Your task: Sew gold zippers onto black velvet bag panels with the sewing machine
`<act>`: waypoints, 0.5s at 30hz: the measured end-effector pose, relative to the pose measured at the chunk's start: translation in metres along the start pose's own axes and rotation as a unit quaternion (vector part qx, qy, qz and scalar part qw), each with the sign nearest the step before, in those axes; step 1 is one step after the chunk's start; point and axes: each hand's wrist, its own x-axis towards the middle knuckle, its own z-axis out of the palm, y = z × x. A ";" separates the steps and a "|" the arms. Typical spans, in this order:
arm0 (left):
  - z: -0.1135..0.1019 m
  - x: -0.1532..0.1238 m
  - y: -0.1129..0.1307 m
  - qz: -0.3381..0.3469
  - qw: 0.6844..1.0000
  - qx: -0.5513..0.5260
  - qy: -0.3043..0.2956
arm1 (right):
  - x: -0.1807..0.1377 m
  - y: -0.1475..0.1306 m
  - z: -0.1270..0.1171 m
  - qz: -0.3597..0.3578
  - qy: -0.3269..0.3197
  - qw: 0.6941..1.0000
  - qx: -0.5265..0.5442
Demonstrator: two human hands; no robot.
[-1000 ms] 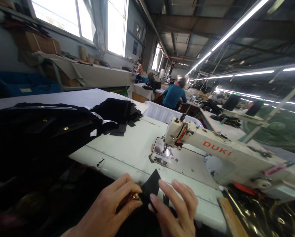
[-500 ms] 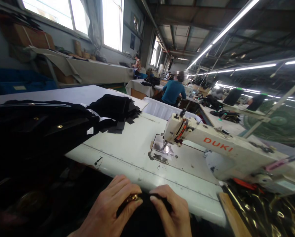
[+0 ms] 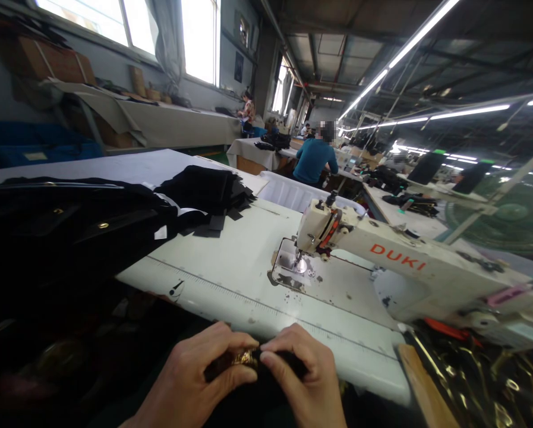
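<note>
Both of my hands meet at the bottom middle, just below the near edge of the white sewing table. My left hand is closed round a small gold metal fitting on a black piece. My right hand pinches the same black piece right beside the fitting, fingertips touching those of the left. Most of the black piece is hidden under my hands. The white DUKI sewing machine stands beyond them to the right, its needle plate bare.
A heap of black bags with gold studs lies on the left. Black cut pieces are stacked behind it. A white bin sits past the table. A person in a teal top works farther back. Dark glossy material lies at the lower right.
The black flap that stood up between my hands has been folded down. My right hand has closed over it and moved left to touch my left hand.
</note>
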 end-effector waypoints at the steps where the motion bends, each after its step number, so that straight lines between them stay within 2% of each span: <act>1: 0.000 -0.001 0.000 0.003 1.000 -0.005 0.003 | 0.000 -0.001 0.001 -0.022 0.004 1.000 -0.009; 9: 0.005 0.001 0.011 0.116 0.990 0.048 0.062 | -0.001 0.001 0.004 -0.116 -0.005 0.991 -0.065; 13: 0.006 0.000 0.009 0.119 0.988 0.048 0.081 | 0.000 0.003 0.005 -0.136 -0.019 0.988 -0.077; 15: 0.005 -0.001 0.009 0.113 0.989 0.042 0.084 | 0.000 0.001 0.004 -0.114 -0.017 0.990 -0.075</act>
